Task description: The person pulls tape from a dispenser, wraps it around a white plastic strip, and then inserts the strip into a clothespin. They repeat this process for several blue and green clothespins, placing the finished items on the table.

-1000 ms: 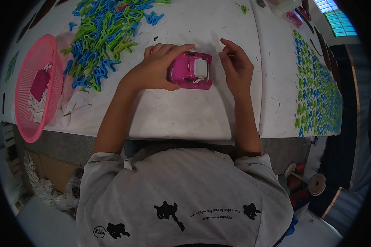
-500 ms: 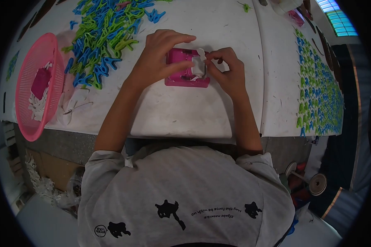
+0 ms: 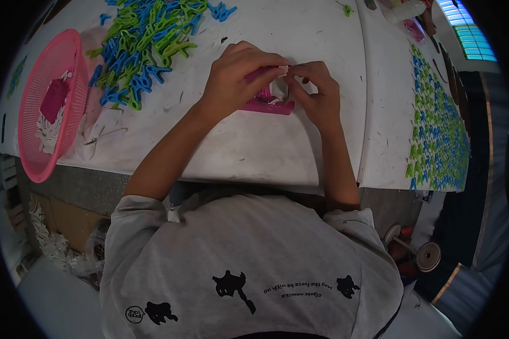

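A: Head view, from my remote station. Where is the piece?
B: Upper centre of the frame: a small white strip [image 3: 284, 69], above a pink holder [image 3: 268, 107] that carries a white roll [image 3: 279, 87].

A: Fingers?
B: Left hand [image 3: 230, 78]: thumb and forefinger pinched on the strip. Right hand [image 3: 320, 90]: thumb and forefinger drawn in at its edge; I cannot tell whether they grip it.

A: Handling estimate?
B: I judge the strip very light, soft, easily creased, perhaps tacky. I would hold it by the edges, between fingertips. The holder looks like stiff, smooth plastic; I would steady it by its sides.

A: Surface and room?
B: White table [image 3: 243, 155], scuffed and dark-marked. Blue and green pegs [image 3: 144, 48] heaped upper left; pink basket [image 3: 31, 116] at left; rows of pegs [image 3: 438, 127] along the right. Bright window [image 3: 474, 39], upper right corner; grey floor [image 3: 90, 186] below the table's edge, lower left.
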`<state>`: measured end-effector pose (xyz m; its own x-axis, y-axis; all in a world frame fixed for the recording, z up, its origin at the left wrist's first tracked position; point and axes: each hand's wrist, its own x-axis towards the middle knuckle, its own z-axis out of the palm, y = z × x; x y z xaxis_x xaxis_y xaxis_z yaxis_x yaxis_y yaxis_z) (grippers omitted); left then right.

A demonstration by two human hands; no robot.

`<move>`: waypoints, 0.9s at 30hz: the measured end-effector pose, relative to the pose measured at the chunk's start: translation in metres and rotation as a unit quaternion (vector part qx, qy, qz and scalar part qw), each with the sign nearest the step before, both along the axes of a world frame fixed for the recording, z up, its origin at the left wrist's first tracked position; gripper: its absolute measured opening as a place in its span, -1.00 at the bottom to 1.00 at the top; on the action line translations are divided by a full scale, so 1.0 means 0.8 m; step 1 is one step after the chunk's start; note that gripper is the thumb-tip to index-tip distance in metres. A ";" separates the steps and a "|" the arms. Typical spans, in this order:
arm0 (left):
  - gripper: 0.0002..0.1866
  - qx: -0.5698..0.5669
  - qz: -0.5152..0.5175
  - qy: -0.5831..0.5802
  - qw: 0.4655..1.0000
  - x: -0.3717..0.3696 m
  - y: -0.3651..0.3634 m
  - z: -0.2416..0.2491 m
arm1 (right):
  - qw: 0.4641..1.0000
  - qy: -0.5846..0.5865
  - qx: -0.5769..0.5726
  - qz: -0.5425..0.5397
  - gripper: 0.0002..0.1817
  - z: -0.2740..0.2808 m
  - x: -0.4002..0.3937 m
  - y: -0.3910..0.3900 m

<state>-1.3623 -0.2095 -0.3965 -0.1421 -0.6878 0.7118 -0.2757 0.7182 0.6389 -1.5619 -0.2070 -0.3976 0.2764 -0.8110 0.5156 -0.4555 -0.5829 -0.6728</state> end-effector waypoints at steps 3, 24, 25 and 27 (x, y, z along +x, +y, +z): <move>-0.80 0.022 0.004 -0.010 1.000 -0.001 0.000 0.000 | 1.000 -0.001 0.003 -0.002 -0.81 -0.002 -0.001 -0.001; -0.71 0.002 -0.003 -0.051 0.999 0.007 -0.003 -0.004 | 0.999 0.036 0.020 -0.012 -0.78 -0.001 -0.003 -0.001; -0.71 0.002 -0.002 -0.051 0.999 0.007 -0.003 -0.004 | 0.999 0.036 0.021 -0.012 -0.78 -0.001 -0.003 0.000; -0.69 0.007 -0.001 -0.056 0.998 0.007 -0.003 -0.004 | 0.999 0.043 0.019 -0.014 -0.79 -0.001 -0.003 -0.001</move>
